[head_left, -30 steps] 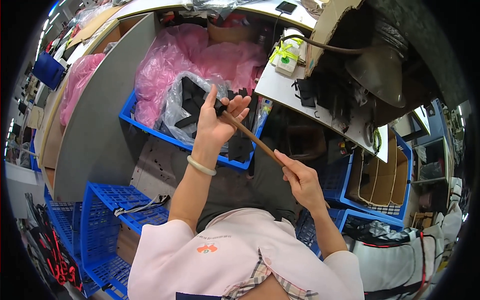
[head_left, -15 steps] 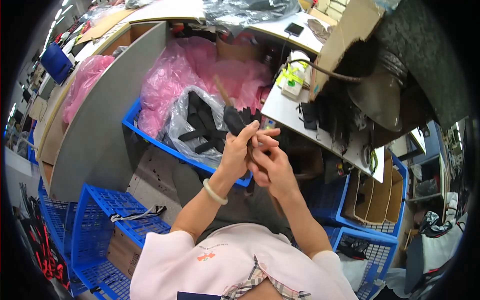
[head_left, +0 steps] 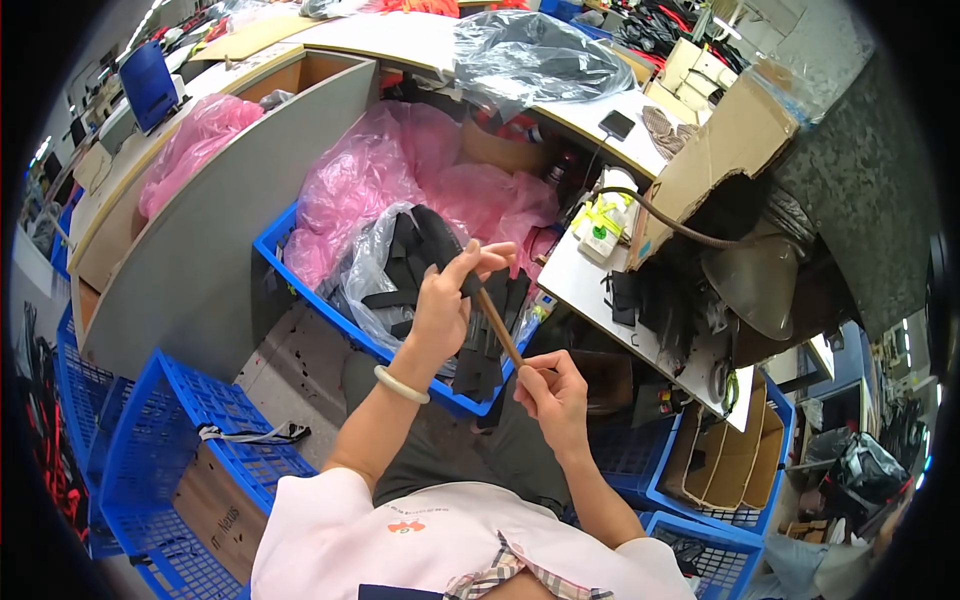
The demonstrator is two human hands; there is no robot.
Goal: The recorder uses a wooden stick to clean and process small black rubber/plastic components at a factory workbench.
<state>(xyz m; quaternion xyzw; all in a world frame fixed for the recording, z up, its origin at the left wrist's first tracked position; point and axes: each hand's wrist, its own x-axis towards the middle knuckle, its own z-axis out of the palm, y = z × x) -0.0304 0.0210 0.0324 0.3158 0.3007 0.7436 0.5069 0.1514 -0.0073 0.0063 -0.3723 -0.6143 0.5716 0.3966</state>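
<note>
Hands meet over a blue crate [head_left: 300,262] lined with clear and pink plastic bags [head_left: 400,170]. The left hand [head_left: 445,305] pinches a black fabric piece [head_left: 438,235] between thumb and fingers, fingers closed on it, holding it up above the crate's near wall. A thin brown stick [head_left: 497,325] runs from that pinch down and to the right, its upper end disappearing under the left fingers and into the black piece, its lower end gripped in the right hand [head_left: 553,392], whose fingers are curled tight around it. The right hand sits just outside the crate's near wall, lower than the left.

Half a second earlier the two hands were pressed together with almost no stick showing between them; now they stand apart and a clear length of stick is exposed. The black piece remains in the left hand.

The left forearm rises steeply toward the crate, a pale bangle [head_left: 401,384] on the wrist, palm turned to the right. The right forearm comes up from the lower edge, wrist bent, knuckles facing the crate.
</note>
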